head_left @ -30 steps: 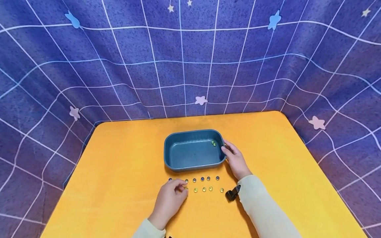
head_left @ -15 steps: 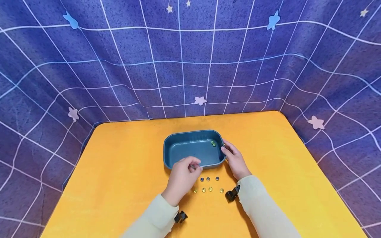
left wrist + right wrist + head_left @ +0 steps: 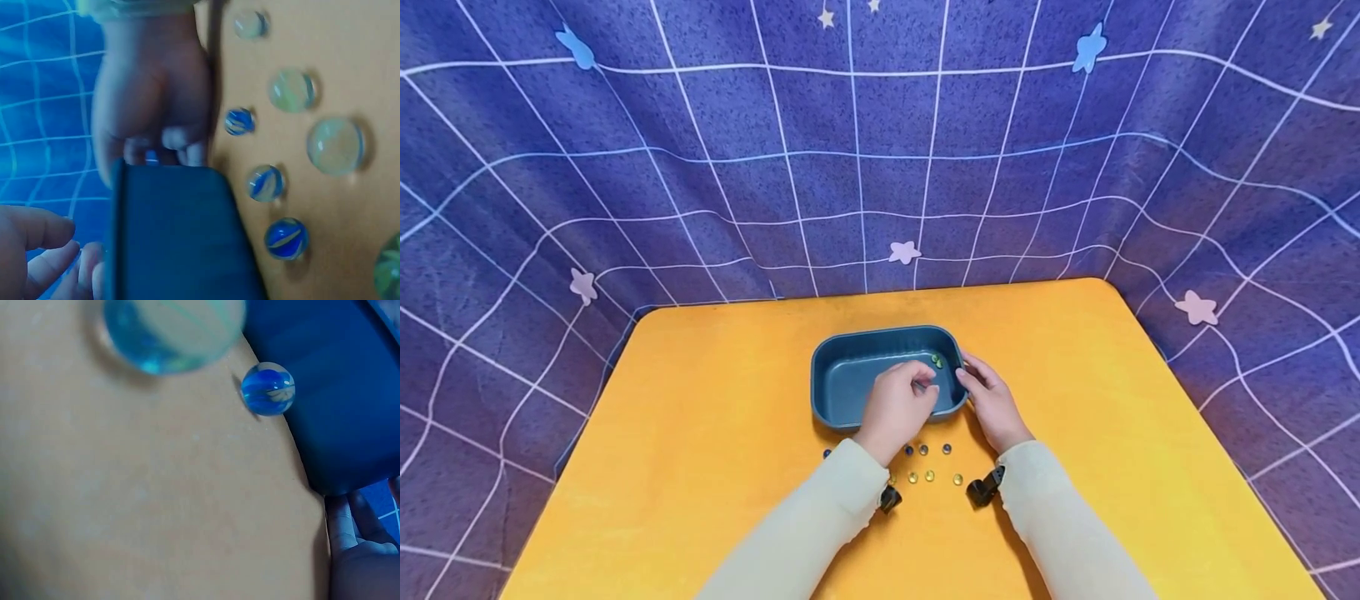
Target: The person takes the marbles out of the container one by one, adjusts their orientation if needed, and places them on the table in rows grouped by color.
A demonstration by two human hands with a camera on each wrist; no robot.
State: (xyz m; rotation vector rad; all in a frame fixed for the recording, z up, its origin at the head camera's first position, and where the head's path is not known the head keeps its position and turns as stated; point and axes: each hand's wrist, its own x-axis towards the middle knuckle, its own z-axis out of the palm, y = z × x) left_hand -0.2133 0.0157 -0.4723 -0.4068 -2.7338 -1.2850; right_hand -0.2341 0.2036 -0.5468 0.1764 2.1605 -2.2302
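A dark teal plastic bin (image 3: 850, 417) stands on the table, two green marbles (image 3: 937, 361) lying at its right end. My right hand (image 3: 997, 410) grips the bin's right end, thumb over the rim and fingers outside. Over the bin's interior, my left hand (image 3: 898, 406) has its thumb and fingers curled together in a pinch around a marble, which the fingers mostly hide. In front of the bin lie two loose rows of marbles, blue-swirled ones such as this blue marble (image 3: 947, 449) and yellowish ones such as this yellow marble (image 3: 929, 476). My left sleeve covers part of both rows.
The orange-yellow table (image 3: 715, 375) extends around the bin. A purple-blue curtain (image 3: 880, 192) with white grid lines and stars hangs behind and at both sides. Black wrist cameras, including the right one (image 3: 981, 492), sit close to the marble rows.
My left hand has moved from the left end of the marble rows, up and to the right, over the bin. My right hand stays on the bin's end.
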